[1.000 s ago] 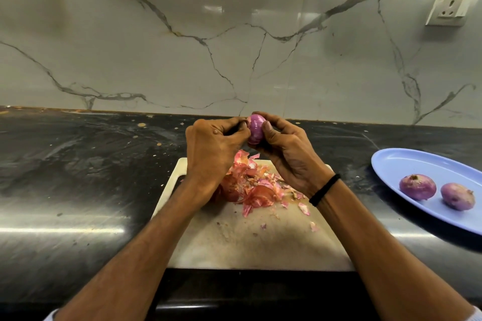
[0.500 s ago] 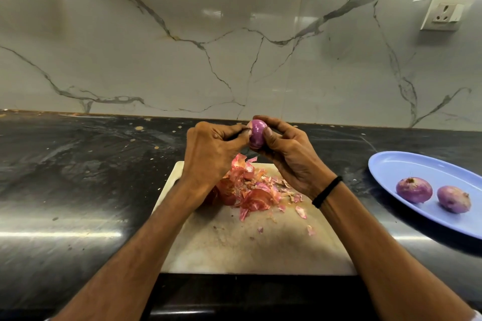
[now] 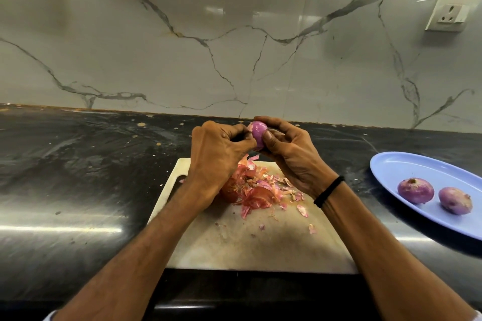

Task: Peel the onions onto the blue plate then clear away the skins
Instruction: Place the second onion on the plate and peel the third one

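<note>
From my remote station, the head camera looks down on a black stone countertop streaked with glare. Behind it stands a white marble wall with grey veins, and one wall socket sits high at right. One pale cutting board lies at the counter's near edge, below my hands. One blue plate rests on the counter to the right, apart from the board and cut off by the frame edge.

I count three onions. Two lie on the plate, a larger onion just beside a smaller onion. A glossy purple third onion is held in the air above the board's far edge. One heap of pink and red onion skins sits on the board's far half, with loose flakes scattered toward me.

Both hands meet around the raised onion. My right hand, with a black wristband on its wrist, grips the onion, thumb on its front and fingers curled over the top. My left hand, knuckles up and fingers curled, pinches at the onion's left side.
</note>
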Motion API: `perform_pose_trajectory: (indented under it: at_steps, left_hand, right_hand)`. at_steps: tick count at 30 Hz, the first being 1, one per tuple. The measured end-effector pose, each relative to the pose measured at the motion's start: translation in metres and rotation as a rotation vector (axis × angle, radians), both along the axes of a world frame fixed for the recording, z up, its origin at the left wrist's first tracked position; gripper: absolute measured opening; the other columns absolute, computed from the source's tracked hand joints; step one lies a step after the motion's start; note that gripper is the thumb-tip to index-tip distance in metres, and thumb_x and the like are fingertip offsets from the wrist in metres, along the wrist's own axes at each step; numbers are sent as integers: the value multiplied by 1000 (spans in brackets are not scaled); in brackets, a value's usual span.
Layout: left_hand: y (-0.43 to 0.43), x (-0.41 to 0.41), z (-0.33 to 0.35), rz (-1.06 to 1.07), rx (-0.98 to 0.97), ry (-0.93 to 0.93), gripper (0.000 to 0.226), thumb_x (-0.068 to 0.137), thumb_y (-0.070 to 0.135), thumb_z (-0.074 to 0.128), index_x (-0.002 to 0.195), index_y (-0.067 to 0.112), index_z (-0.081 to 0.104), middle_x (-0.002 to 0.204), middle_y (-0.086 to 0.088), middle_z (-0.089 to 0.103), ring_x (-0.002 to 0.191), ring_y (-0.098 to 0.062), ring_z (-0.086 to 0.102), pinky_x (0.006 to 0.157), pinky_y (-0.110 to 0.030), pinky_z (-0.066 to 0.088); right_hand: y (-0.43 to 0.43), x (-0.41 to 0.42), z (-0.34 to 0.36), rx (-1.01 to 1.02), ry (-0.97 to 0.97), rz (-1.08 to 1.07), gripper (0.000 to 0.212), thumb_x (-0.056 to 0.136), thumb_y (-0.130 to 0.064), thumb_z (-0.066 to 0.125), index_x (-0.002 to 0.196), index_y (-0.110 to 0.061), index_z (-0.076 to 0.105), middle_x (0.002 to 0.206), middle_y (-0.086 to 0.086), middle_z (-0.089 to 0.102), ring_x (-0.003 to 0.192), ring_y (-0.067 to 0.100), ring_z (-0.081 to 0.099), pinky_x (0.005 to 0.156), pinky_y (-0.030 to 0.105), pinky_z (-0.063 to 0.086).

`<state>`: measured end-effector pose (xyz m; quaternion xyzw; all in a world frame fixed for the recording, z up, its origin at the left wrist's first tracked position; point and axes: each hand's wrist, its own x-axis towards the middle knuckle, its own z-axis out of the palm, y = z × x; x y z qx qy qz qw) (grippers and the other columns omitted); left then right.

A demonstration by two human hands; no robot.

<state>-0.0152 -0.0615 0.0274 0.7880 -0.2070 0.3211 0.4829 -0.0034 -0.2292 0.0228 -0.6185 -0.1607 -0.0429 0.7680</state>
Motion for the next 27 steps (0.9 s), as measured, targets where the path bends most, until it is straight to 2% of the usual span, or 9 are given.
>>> perform_pose_trajectory:
  at_steps: [2,5,9,11,15,21,27]
  left_hand:
    - [3,1,1,28,0,-19,13,82,20,80,92,11,79,74,9,71,62,0,67,64,-8,54]
    - [8,4,3,48,-34,-32,10,82,20,79,89,12,79,72,12,69,71,2,68,64,-8,53]
    - [7,4,6,7,-118,-40,23,83,18,78,105,12,75,86,16,68,75,12,67,70,-6,52]
    - [7,4,8,-57,-169,2,27,83,18,77,109,15,72,91,15,70,81,10,68,74,-8,53]
    - [9,7,8,-133,-210,77,30,82,20,78,111,11,74,103,1,75,92,0,71,81,-16,56]
    - [8,8,8,-165,-189,100,31,81,18,78,111,10,74,106,0,75,97,-3,71,86,-21,57]
    - [6,8,6,-180,-193,117,31,80,18,77,110,10,73,107,-1,75,98,0,70,85,-14,54]
  right_hand:
    - [3,-2,0,1,-13,22,47,83,-10,63,129,0,57,129,24,60,116,36,63,97,45,54]
    - [7,-4,2,11,-38,48,48,82,-9,64,129,-1,57,131,25,59,119,39,60,98,44,54]
    - [9,-5,6,117,-13,98,48,84,-6,62,132,-4,55,134,24,57,118,35,61,97,39,55]
    - [8,-5,7,149,23,102,46,87,-5,59,133,-6,55,134,21,57,117,33,62,97,43,54]
    - [7,-6,6,225,115,162,40,96,-7,53,136,-6,54,131,20,59,114,43,63,93,57,52]
    - [10,-9,11,276,102,155,46,89,-11,58,134,-3,54,137,23,53,116,35,64,92,44,57]
    - [8,-8,9,257,93,134,42,88,-8,58,130,-5,56,132,20,58,116,35,64,88,43,59]
